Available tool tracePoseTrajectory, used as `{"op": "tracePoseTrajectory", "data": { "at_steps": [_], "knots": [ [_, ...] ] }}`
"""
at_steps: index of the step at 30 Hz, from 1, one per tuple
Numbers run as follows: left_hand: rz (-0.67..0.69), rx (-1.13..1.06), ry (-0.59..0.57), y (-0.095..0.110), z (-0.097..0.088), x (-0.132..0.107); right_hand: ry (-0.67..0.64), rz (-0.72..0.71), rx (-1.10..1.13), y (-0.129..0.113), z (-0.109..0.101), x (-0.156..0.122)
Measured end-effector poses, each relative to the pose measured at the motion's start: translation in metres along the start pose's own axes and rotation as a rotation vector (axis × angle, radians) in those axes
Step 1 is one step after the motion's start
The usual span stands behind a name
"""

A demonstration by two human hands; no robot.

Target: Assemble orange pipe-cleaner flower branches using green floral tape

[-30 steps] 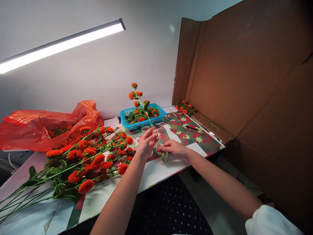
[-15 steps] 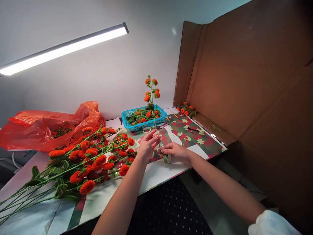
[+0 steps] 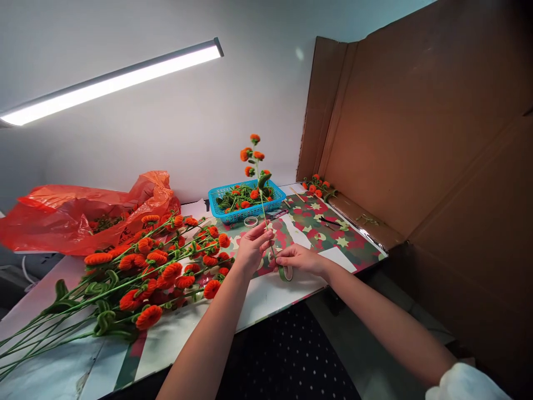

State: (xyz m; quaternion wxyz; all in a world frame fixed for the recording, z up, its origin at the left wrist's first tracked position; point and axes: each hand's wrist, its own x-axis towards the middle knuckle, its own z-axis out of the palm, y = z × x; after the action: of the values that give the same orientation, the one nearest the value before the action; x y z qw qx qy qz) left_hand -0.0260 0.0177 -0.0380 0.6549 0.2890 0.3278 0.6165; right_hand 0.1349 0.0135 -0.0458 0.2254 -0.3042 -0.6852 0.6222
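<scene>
Upright in front of me stands an artificial flower stem (image 3: pixel 264 211) with small orange blooms and a green leaf near its middle. My left hand (image 3: pixel 251 248) is closed, pinching the stem partway down between thumb and fingers. Just below and to the right, my right hand (image 3: pixel 300 259) is closed at the stem's lower end. A roll of green tape (image 3: pixel 286 273) hangs under the right fingers, which hold its strip against the stem. The fingertips partly hide the strip and the stem's end.
Many finished orange flower stems (image 3: pixel 170 270) lie at the left, before a red plastic bag (image 3: pixel 75 205). A blue basket (image 3: pixel 220 215) of flower parts stands at the back. Near it are a tape ring (image 3: pixel 251 222) and scissors (image 3: pixel 278 214). Cardboard (image 3: pixel 400 133) walls the right side.
The flower stem has turned about its length, so its blooms and leaf face differently, and its top leans slightly left. Both hands stay in nearly the same place.
</scene>
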Motion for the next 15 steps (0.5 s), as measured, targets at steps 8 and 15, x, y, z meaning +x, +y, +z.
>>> {"op": "tracePoseTrajectory", "data": {
  "at_steps": [8, 15],
  "knots": [
    [-0.055, 0.008, -0.064, 0.0057, -0.0015, -0.0006, -0.021, -0.068, -0.092, -0.0032, -0.0015, -0.0003],
    [-0.051, 0.041, -0.132, 0.0068, -0.0016, -0.0034, 0.009, -0.079, -0.032, -0.0011, 0.0035, 0.001]
  ]
}}
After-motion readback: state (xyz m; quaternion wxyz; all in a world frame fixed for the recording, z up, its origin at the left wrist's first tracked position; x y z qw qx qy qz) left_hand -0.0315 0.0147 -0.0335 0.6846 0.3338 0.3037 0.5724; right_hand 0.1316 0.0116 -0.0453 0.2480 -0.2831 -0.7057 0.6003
